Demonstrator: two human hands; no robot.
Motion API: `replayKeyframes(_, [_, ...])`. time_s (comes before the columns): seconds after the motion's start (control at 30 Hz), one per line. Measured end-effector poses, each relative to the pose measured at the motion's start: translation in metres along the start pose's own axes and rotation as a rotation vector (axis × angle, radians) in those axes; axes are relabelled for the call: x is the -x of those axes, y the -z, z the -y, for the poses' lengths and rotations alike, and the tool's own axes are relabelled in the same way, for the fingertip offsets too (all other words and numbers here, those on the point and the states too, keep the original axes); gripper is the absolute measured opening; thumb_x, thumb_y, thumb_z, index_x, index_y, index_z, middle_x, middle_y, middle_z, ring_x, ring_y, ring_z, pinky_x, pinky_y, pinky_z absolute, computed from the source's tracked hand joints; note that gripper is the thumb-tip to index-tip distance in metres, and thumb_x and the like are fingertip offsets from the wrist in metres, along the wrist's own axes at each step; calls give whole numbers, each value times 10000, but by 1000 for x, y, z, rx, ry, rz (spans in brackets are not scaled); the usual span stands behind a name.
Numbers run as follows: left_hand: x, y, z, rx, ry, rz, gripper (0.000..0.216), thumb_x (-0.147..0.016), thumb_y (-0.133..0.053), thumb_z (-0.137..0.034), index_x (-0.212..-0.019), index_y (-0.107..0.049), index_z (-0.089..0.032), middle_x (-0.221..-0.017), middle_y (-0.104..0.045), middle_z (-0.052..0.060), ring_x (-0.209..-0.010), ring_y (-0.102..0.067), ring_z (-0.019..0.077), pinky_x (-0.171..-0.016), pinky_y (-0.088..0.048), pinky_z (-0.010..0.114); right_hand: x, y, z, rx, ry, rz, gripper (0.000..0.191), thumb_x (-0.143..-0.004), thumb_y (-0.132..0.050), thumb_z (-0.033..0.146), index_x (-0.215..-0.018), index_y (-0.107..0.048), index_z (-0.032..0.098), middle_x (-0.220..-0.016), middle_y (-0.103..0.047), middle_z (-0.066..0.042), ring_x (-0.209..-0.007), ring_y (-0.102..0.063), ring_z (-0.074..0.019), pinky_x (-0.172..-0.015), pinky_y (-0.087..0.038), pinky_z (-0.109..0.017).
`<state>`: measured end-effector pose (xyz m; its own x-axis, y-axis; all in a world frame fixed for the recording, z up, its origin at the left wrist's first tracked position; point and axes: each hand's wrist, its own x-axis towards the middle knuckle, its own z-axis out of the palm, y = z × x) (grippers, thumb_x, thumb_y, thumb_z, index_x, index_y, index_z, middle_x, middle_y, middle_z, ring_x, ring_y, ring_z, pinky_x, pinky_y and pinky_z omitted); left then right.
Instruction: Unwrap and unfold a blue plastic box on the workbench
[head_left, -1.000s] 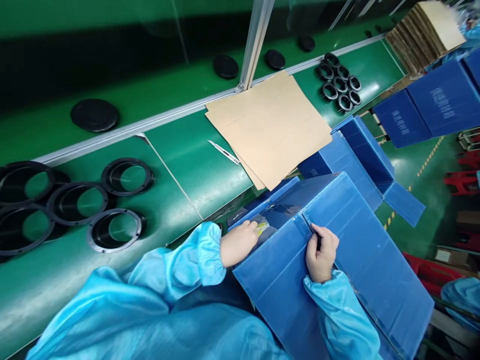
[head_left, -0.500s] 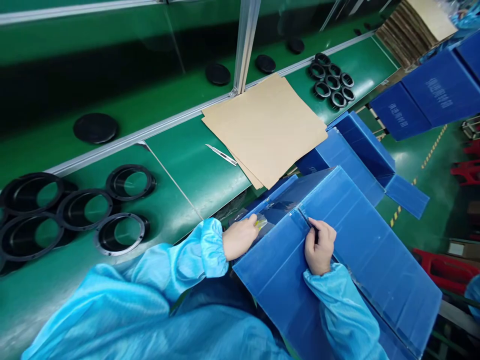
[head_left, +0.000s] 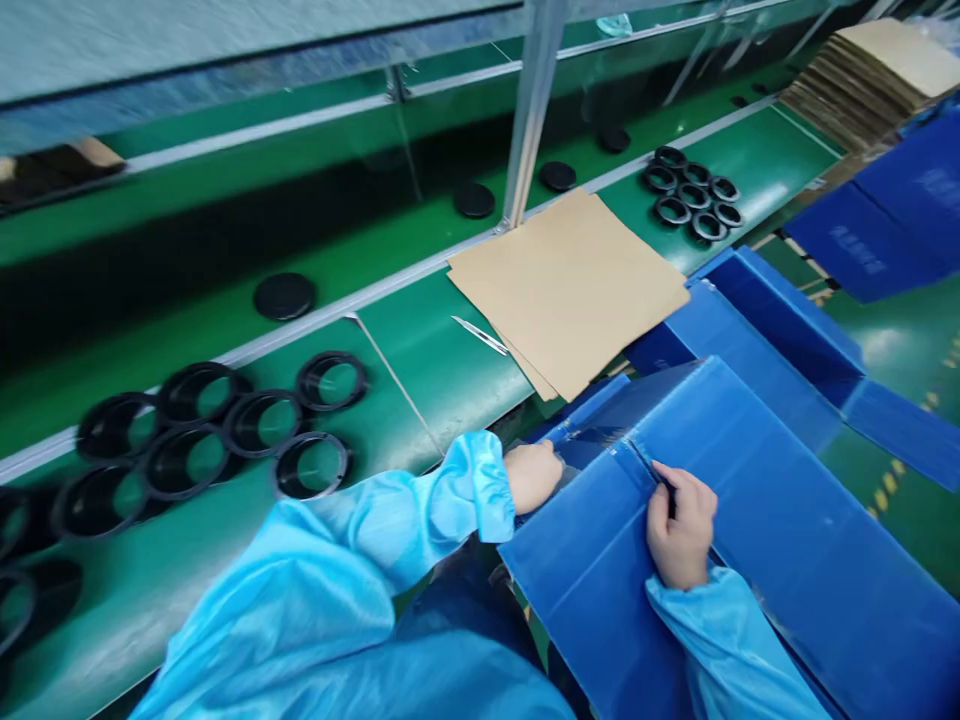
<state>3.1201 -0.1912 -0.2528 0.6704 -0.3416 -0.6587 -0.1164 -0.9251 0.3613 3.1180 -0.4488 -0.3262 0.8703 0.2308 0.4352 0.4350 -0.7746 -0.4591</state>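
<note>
A blue corrugated box (head_left: 750, 530) rests against the counter (head_left: 420, 360) edge, flaps closed. The right hand (head_left: 679, 525) presses curled fingers on the centre seam; the left hand (head_left: 534, 475) pinches tape at its end, seemingly half-sealed. Beyond lie cardboard sheets (head_left: 570, 285) and black rings (head_left: 225, 425).

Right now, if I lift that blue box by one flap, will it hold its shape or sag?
The blue box looks like thin corrugated plastic, so probably light. Its flaps fold along creases, so lifting by one would likely hinge it. The glossy surface may slip under the right hand.
</note>
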Motion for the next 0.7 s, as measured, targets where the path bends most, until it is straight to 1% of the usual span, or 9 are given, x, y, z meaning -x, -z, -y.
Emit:
replayKeyframes(0.17, [-17,1,1,52,13,53,164,-859,-589,-115,-867,-751,-93,-868,-729,187,-842,-732,286,-728,-584,335,2,-4,-8,-8,38,-33,304,-940,-490,202,-1172,-678,145,-1038,-688,-141,-1013,-614,-287,-948,-453,-488])
replayKeyframes(0.23, [-14,-1,0,68,-2,32,166,-848,-585,-96,-861,-749,-75,-895,-738,201,-878,-732,303,-765,-589,356,2,-3,-6,-11,41,-36,303,-939,-491,197,-1174,-676,149,-1043,-684,-139,-1015,-612,-284,-947,-455,-486])
replayKeyframes(0.3, [-2,0,1,81,-49,-2,189,-842,-566,-74,-875,-752,-78,-1028,-739,204,-976,-719,302,-855,-579,364,0,-1,-2,-19,25,-32,296,-942,-491,189,-1171,-675,153,-1056,-680,-134,-1031,-606,-277,-948,-459,-481])
replayKeyframes(0.37, [21,2,13,187,-131,-124,234,-842,-542,-63,-903,-760,-124,-1193,-712,150,-1076,-691,251,-956,-540,321,-1,0,2,-24,-8,-16,292,-951,-480,183,-1170,-672,159,-1064,-676,-129,-1050,-599,-270,-948,-462,-475])
replayKeyframes(0.43, [45,-1,33,455,-186,-384,258,-857,-531,-101,-930,-764,-182,-1259,-695,73,-1114,-669,195,-988,-506,271,-3,0,4,-22,-37,-2,293,-960,-467,179,-1171,-669,163,-1064,-672,-124,-1059,-594,-264,-944,-464,-467])
replayKeyframes(0.47, [55,-8,45,582,-152,-500,250,-871,-530,-143,-941,-762,-202,-1237,-705,47,-1097,-669,184,-973,-505,264,-3,0,5,-19,-46,2,292,-963,-463,178,-1170,-668,163,-1062,-671,-123,-1059,-593,-261,-942,-465,-463])
replayKeyframes(0.53, [66,-34,64,783,35,-600,204,-873,-557,-227,-919,-755,-211,-1061,-750,26,-963,-686,179,-874,-525,266,-4,0,5,-14,-54,6,289,-965,-462,175,-1168,-668,166,-1059,-670,-118,-1056,-592,-255,-942,-464,-458])
replayKeyframes(0.63, [48,-103,80,1125,455,-460,84,-798,-635,-191,-784,-714,-167,-726,-702,6,-637,-622,134,-622,-490,234,-4,0,5,-18,-62,10,289,-963,-469,172,-1175,-665,176,-1065,-667,-113,-1056,-591,-251,-948,-461,-457])
replayKeyframes(0.7, [19,-149,89,1162,595,-444,123,-838,-621,-206,-740,-656,-140,-567,-578,-19,-471,-504,102,-496,-421,228,-3,0,4,-20,-65,14,289,-963,-475,176,-1184,-661,180,-1074,-664,-112,-1062,-590,-251,-948,-462,-455])
